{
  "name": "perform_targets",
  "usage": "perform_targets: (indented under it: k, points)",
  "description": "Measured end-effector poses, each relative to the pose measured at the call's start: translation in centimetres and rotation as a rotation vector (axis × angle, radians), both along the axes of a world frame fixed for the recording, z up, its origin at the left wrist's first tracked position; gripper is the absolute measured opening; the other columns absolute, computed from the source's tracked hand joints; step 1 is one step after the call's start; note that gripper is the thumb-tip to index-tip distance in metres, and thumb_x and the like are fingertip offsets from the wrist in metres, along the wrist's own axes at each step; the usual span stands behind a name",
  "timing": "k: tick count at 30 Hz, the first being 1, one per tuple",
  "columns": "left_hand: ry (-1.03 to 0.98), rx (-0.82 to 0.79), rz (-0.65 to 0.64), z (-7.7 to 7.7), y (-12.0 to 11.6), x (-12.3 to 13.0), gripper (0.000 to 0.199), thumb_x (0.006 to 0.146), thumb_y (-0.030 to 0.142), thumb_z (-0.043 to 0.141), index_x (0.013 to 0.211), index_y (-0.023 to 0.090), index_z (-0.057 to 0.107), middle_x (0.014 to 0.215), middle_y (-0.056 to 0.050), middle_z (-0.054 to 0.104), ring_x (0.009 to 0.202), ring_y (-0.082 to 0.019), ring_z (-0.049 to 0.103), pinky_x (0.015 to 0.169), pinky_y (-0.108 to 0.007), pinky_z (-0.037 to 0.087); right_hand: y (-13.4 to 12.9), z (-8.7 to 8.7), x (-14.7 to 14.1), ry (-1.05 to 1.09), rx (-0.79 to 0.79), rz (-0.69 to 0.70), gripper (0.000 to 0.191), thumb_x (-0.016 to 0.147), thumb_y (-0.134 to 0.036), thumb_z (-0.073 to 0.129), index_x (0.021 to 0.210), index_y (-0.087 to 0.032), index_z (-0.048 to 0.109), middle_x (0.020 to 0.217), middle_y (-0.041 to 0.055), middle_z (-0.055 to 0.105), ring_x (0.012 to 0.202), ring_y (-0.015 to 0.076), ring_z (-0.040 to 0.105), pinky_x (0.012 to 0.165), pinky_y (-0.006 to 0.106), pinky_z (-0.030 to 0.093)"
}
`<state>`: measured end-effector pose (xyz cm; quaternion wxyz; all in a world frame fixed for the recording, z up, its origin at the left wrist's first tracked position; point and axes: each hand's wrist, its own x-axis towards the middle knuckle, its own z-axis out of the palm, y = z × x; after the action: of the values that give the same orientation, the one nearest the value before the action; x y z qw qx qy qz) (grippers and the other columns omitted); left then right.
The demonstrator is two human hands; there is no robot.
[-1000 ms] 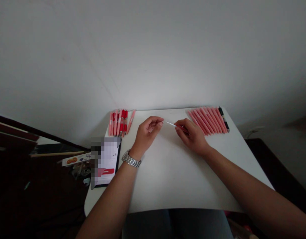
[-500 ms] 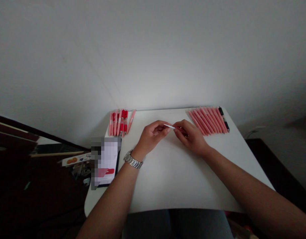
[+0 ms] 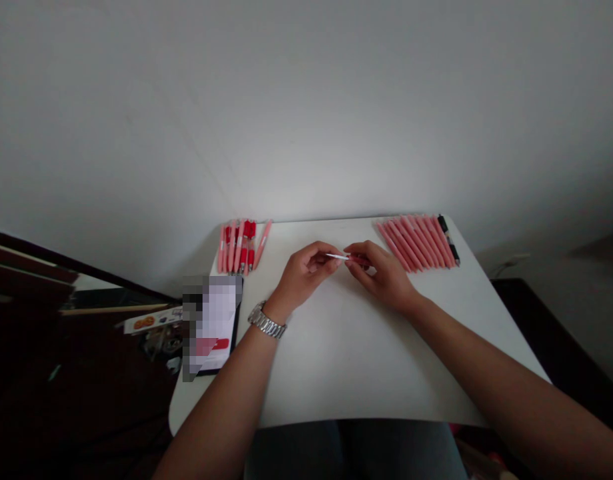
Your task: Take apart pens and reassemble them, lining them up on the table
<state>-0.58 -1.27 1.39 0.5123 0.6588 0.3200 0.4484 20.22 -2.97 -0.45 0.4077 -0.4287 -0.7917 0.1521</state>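
Observation:
Over the middle of the table, my left hand [image 3: 309,265] pinches the white slender end of a pen [image 3: 337,257] between thumb and fingers. The pen's reddish part is gripped by my right hand [image 3: 379,270], whose fingers are curled round it and hide some of it. Both sets of fingertips are close together. Whether the white part is a refill or part of the barrel I cannot tell. To the right of my right hand lies a row of pink pens [image 3: 419,243], with a black pen [image 3: 449,240] at its outer edge.
Several pink and red pens [image 3: 236,247] lie at the table's back left. A phone [image 3: 219,327], partly blurred out, rests at the left edge. The white table [image 3: 356,360] meets a grey wall [image 3: 306,120]. Assorted items [image 3: 159,333] are below on the left.
My right hand's fingers have shifted slightly on the pen, and more of its reddish part shows. My left hand has barely moved. The pens on the table lie as before.

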Motion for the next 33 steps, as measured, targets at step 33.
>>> perform_targets:
  k: [33]
  points:
    - [-0.075,0.127,0.582,-0.9,2.3,-2.2,0.015,0.092,0.035,0.063,0.094,0.021,0.057,0.085,-0.001,0.062,0.074,-0.012,0.062,0.072,-0.024,0.055,-0.1,-0.2,0.3,0.033,-0.021,-0.079,0.021,0.100,-0.035,0.054,0.116,-0.022,0.059,0.097,0.0070,0.070,0.078,0.0164,0.067,0.066,0.028,0.052]
